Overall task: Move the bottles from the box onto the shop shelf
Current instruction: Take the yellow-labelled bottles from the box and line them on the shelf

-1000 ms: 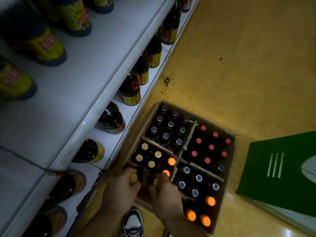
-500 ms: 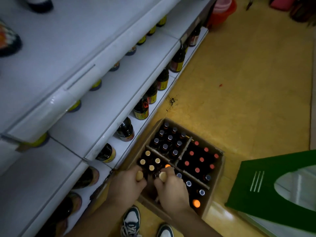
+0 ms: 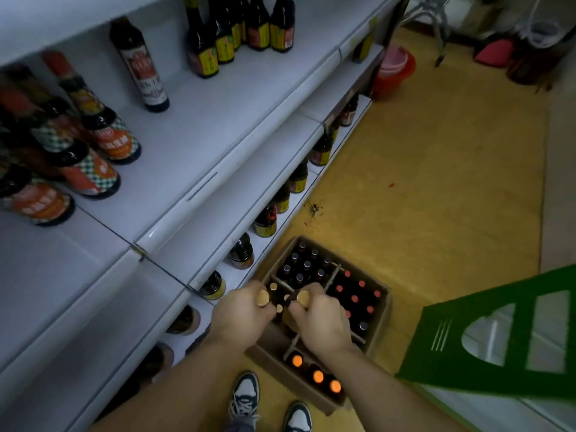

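Observation:
A brown cardboard box (image 3: 381,304) with divider strips stands on the yellow floor by the shelving, full of dark bottles with silver, red, gold and orange caps. My left hand (image 3: 241,316) grips the neck of a gold-capped bottle (image 3: 263,297) lifted above the box's near-left section. My right hand (image 3: 321,319) grips a second gold-capped bottle (image 3: 303,297) beside it. Both bottle bodies are hidden under my hands. White shop shelves (image 3: 199,141) rise in tiers on the left.
Dark sauce bottles (image 3: 240,32) stand on the upper shelf, checked-label ones (image 3: 103,135) at far left, more along the bottom tier (image 3: 265,219). A green panel (image 3: 498,335) juts in at right. A red bucket (image 3: 394,70) sits far back. My shoes (image 3: 246,397) are below the box.
Both hands have risen with a gold-capped bottle each, coming up out of the box. The camera has tilted up, showing the upper shelf and its bottles.

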The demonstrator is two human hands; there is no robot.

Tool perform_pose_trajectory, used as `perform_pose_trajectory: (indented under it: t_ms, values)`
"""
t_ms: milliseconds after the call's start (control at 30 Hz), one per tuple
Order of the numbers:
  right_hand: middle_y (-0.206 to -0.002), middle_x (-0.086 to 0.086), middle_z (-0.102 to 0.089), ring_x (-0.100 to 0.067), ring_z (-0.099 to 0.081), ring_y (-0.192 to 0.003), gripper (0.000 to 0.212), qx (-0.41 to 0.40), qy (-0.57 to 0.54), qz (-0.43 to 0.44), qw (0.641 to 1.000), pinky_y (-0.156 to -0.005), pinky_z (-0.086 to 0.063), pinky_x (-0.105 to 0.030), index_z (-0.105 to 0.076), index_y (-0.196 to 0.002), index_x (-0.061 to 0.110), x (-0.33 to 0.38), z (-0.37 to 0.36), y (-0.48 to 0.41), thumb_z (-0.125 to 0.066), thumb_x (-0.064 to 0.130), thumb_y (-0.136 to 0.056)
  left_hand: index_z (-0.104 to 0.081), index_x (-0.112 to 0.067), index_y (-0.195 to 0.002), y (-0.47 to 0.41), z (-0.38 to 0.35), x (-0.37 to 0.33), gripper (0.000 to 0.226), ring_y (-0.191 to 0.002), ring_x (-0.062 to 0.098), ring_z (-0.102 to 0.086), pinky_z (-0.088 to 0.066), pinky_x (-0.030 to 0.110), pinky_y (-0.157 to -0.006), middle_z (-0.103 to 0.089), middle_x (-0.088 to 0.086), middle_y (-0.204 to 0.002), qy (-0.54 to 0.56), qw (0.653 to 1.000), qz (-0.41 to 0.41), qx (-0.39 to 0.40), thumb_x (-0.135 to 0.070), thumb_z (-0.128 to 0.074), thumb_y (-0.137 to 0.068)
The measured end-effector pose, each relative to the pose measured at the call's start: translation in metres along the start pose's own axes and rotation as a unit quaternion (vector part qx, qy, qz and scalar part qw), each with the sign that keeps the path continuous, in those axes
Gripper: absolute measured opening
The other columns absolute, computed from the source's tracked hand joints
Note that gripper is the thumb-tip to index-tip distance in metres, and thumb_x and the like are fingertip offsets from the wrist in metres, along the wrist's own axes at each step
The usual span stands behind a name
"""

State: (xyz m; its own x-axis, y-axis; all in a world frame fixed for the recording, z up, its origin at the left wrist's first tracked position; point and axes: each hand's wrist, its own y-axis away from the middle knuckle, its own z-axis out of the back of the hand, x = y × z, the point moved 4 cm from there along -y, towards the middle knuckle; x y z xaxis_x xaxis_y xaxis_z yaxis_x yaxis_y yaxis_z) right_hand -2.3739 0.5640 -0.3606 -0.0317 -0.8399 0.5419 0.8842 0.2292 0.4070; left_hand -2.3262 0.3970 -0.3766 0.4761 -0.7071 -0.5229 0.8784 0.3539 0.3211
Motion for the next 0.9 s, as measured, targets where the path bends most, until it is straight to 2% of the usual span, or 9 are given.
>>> perform_pose_trajectory:
  t_ms: [167, 300, 433, 533, 667, 733, 833, 900]
  values:
    - [-0.096, -0.002, -0.069, -0.028, -0.067, -0.091, 0.028, -0.014, -0.002, 0.005, 1.0, -0.077, -0.056, -0.041, -0.057, -0.115, 0.024, 0.018, 0.041, 0.022, -0.058, 0.043, -0.094, -0.064, -0.032, -0.094, 0.02, 0.036, -0.029, 0.018, -0.074, 0.018, -0.065, -0.057, 0.034, -0.064, -0.066, -0.008, -0.078, -0.007, 0.999, -0.011, -0.035, -0.043, -0.067, -0.08]
    - [-0.105, -0.006, -0.069, -0.032, -0.065, -0.098, 0.032, -0.021, 0.008, 0.018, 1.0, -0.078, -0.054, -0.04, -0.058, -0.12, 0.022, 0.028, 0.073, 0.039, -0.058, 0.042, -0.094, -0.063, -0.031, -0.09, 0.039, 0.061, -0.05, 0.018, -0.072, 0.015, -0.061, -0.05, 0.03, -0.059, -0.063, -0.01, -0.073, -0.01, 0.998, -0.02, -0.056, -0.044, -0.069, -0.08]
    - [-0.109, -0.007, -0.068, -0.033, -0.065, -0.102, 0.037, -0.039, 0.019, 0.03, 0.999, -0.083, -0.055, -0.041, -0.059, -0.124, 0.022, 0.033, 0.098, 0.055, -0.06, 0.045, -0.096, -0.065, -0.033, -0.093, 0.061, 0.082, -0.066, 0.02, -0.076, 0.018, -0.063, -0.049, 0.03, -0.059, -0.066, -0.009, -0.08, -0.004, 0.998, -0.01, -0.068, -0.046, -0.071, -0.079]
    - [-0.104, -0.006, -0.068, -0.033, -0.068, -0.093, 0.039, -0.042, 0.01, 0.034, 0.998, -0.08, -0.058, -0.045, -0.058, -0.126, 0.022, 0.035, 0.112, 0.063, -0.061, 0.046, -0.095, -0.066, -0.031, -0.092, 0.075, 0.097, -0.076, 0.021, -0.079, 0.02, -0.064, -0.048, 0.029, -0.058, -0.067, -0.007, -0.083, 0.002, 0.997, -0.004, -0.082, -0.045, -0.07, -0.077]
    - [-0.1, -0.006, -0.068, -0.03, -0.066, -0.09, 0.041, -0.049, 0.006, 0.053, 0.997, -0.075, -0.059, -0.046, -0.062, -0.12, 0.02, 0.044, 0.13, 0.068, -0.061, 0.05, -0.093, -0.066, -0.031, -0.091, 0.089, 0.115, -0.086, 0.02, -0.078, 0.021, -0.064, -0.041, 0.027, -0.053, -0.067, -0.006, -0.082, 0.013, 0.995, 0.005, -0.101, -0.045, -0.07, -0.077]
    - [-0.101, -0.006, -0.067, -0.031, -0.065, -0.091, 0.039, -0.051, 0.01, 0.073, 0.996, -0.07, -0.056, -0.041, -0.061, -0.117, 0.02, 0.05, 0.137, 0.072, -0.06, 0.051, -0.093, -0.067, -0.031, -0.091, 0.097, 0.123, -0.09, 0.02, -0.078, 0.021, -0.064, -0.04, 0.027, -0.053, -0.066, -0.006, -0.081, 0.02, 0.994, 0.012, -0.109, -0.045, -0.071, -0.078]
    - [-0.091, -0.001, -0.065, -0.028, -0.063, -0.084, 0.027, -0.054, 0.009, 0.1, 0.993, -0.062, -0.046, -0.036, -0.056, -0.096, 0.022, 0.059, 0.147, 0.077, -0.062, 0.048, -0.092, -0.065, -0.032, -0.084, 0.104, 0.13, -0.09, 0.016, -0.076, 0.019, -0.063, -0.043, 0.028, -0.055, -0.065, -0.009, -0.079, 0.046, 0.992, 0.019, -0.117, -0.045, -0.071, -0.075]
    - [-0.087, 0.001, -0.065, -0.024, -0.062, -0.08, 0.025, -0.055, 0.002, 0.116, 0.992, -0.06, -0.048, -0.036, -0.059, -0.094, 0.021, 0.067, 0.155, 0.079, -0.064, 0.045, -0.091, -0.061, -0.033, -0.076, 0.109, 0.136, -0.088, 0.016, -0.075, 0.018, -0.063, -0.047, 0.03, -0.055, -0.064, -0.01, -0.076, 0.068, 0.99, 0.018, -0.124, -0.046, -0.07, -0.072]
